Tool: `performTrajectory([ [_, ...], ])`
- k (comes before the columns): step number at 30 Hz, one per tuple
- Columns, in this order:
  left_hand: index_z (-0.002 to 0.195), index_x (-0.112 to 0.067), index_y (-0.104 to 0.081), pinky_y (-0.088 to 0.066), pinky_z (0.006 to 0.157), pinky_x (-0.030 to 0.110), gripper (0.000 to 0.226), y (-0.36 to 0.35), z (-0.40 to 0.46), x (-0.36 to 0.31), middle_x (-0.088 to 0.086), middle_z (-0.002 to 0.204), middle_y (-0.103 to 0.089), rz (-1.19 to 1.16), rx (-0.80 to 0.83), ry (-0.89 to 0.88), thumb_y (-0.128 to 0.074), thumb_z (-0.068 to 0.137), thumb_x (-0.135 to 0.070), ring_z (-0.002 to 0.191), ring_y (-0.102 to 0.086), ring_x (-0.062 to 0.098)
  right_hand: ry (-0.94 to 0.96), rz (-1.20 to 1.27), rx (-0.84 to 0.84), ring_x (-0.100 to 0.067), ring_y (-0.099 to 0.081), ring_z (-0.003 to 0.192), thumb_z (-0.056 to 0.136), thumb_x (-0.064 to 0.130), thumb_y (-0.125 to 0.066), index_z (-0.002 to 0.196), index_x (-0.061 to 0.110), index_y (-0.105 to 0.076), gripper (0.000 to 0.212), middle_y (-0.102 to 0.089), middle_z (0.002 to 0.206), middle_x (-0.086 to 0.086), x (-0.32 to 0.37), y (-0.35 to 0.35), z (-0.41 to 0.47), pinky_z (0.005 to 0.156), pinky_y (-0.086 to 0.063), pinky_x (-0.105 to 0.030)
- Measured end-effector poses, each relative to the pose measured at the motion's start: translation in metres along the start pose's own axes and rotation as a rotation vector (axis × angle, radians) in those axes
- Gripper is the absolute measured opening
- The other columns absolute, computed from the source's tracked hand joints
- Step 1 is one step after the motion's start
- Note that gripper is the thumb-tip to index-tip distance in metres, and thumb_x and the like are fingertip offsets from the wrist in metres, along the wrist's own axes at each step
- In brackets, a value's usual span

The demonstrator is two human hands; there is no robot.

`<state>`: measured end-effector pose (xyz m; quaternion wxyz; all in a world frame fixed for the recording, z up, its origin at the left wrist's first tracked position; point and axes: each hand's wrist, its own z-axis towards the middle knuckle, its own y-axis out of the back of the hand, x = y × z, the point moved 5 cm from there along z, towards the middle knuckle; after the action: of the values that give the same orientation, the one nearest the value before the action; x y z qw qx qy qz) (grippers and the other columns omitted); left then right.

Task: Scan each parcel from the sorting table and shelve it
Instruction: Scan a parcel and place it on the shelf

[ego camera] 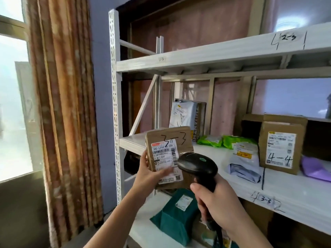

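held upright in left hand [149, 173], brown parcel [169, 156] marked 3-3, long axis vertical, label facing camera. gripped scanner [198, 166] in right hand [215, 205], nose aimed at label.

Middle shelf [136, 140] left end bare — passable; grey mailer [244, 162], "4-4" box [281, 147] block right.

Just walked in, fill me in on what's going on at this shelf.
A person is scanning a parcel in front of a white shelving rack. The left hand holds up a small brown parcel marked 3-3, label facing the camera. The right hand grips a black barcode scanner aimed at that label. The parcel is not shelved yet. The middle shelf already holds a box marked 4-4, green bags and a grey mailer; a teal package lies on the shelf below.
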<state>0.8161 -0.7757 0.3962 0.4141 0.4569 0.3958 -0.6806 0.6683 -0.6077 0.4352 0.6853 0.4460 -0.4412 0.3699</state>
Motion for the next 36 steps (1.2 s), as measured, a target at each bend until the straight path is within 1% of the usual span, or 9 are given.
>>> performTrajectory([
  [5,0.148,-0.030,-0.033,-0.056,0.102,0.042,0.102,-0.009,0.063,-0.011,-0.007,0.115,-0.075,0.087,0.149,-0.080,-0.095,0.068,-0.021,0.103,-0.074,0.009,-0.032,0.039,-0.169,-0.025,-0.051,0.051,0.096,0.014,-0.063,0.100,0.014,-0.058,0.007,-0.054,0.058,-0.009,0.003,-0.011,0.017,0.052,-0.050,-0.032],
  [10,0.143,-0.032,-0.038,-0.058,0.084,0.021,0.091,-0.037,0.110,-0.006,-0.008,0.116,-0.075,0.097,0.278,-0.104,-0.094,0.072,-0.024,0.101,-0.073,0.004,-0.101,0.040,-0.303,-0.027,-0.051,0.049,0.095,0.013,-0.065,0.098,0.009,-0.059,0.007,-0.055,0.056,-0.010,-0.006,-0.012,0.013,0.055,-0.050,-0.038],
  [13,0.145,-0.033,-0.031,-0.059,0.094,0.031,0.097,-0.062,0.131,0.002,-0.006,0.121,-0.072,0.105,0.355,-0.093,-0.094,0.072,-0.024,0.106,-0.072,0.009,-0.167,0.044,-0.357,-0.024,-0.053,0.049,0.094,0.014,-0.065,0.100,0.010,-0.059,0.009,-0.057,0.057,-0.008,-0.011,-0.007,0.010,0.058,-0.051,-0.038],
  [16,0.145,-0.032,-0.026,-0.060,0.089,0.028,0.099,-0.084,0.153,0.011,-0.005,0.123,-0.069,0.150,0.419,-0.077,-0.093,0.073,-0.020,0.106,-0.071,0.009,-0.220,0.036,-0.408,-0.026,-0.053,0.051,0.094,0.014,-0.065,0.102,0.011,-0.059,0.011,-0.057,0.059,-0.008,-0.015,0.003,0.009,0.057,-0.051,-0.037],
  [20,0.149,-0.033,-0.018,-0.055,0.099,0.037,0.111,-0.110,0.182,0.020,-0.004,0.125,-0.066,0.217,0.478,-0.061,-0.095,0.071,-0.017,0.113,-0.066,0.014,-0.253,-0.024,-0.479,-0.025,-0.053,0.050,0.095,0.015,-0.064,0.101,0.013,-0.058,0.009,-0.057,0.055,-0.009,-0.015,0.017,0.008,0.055,-0.051,-0.033],
  [25,0.150,-0.033,-0.018,-0.053,0.106,0.051,0.128,-0.137,0.219,0.037,-0.008,0.126,-0.066,0.318,0.508,-0.066,-0.102,0.054,-0.033,0.119,-0.065,0.019,-0.335,-0.028,-0.571,-0.019,-0.055,0.049,0.094,0.019,-0.067,0.105,0.019,-0.059,0.014,-0.059,0.055,-0.006,-0.020,0.031,0.011,0.052,-0.050,-0.025],
  [29,0.157,-0.037,-0.008,-0.049,0.111,0.050,0.139,-0.158,0.236,0.051,-0.012,0.126,-0.064,0.297,0.567,-0.012,-0.102,0.057,-0.027,0.123,-0.060,0.019,-0.350,-0.024,-0.615,-0.017,-0.059,0.054,0.090,0.024,-0.071,0.106,0.023,-0.063,0.018,-0.063,0.062,-0.006,-0.031,0.036,0.016,0.061,-0.050,-0.029],
  [32,0.157,-0.041,-0.006,-0.049,0.110,0.050,0.144,-0.168,0.247,0.058,-0.013,0.127,-0.065,0.274,0.610,0.019,-0.104,0.052,-0.030,0.123,-0.061,0.018,-0.363,0.052,-0.648,-0.015,-0.060,0.049,0.089,0.017,-0.074,0.105,0.022,-0.064,0.020,-0.063,0.060,-0.006,-0.035,0.039,0.018,0.053,-0.049,-0.023],
  [36,0.158,-0.032,-0.010,-0.051,0.104,0.038,0.132,-0.176,0.254,0.063,-0.013,0.126,-0.066,0.261,0.677,0.050,-0.100,0.062,-0.019,0.114,-0.063,0.008,-0.401,0.068,-0.708,-0.012,-0.066,0.049,0.085,0.008,-0.077,0.099,0.021,-0.065,0.022,-0.069,0.064,-0.004,-0.042,0.049,0.021,0.050,-0.049,-0.019],
])
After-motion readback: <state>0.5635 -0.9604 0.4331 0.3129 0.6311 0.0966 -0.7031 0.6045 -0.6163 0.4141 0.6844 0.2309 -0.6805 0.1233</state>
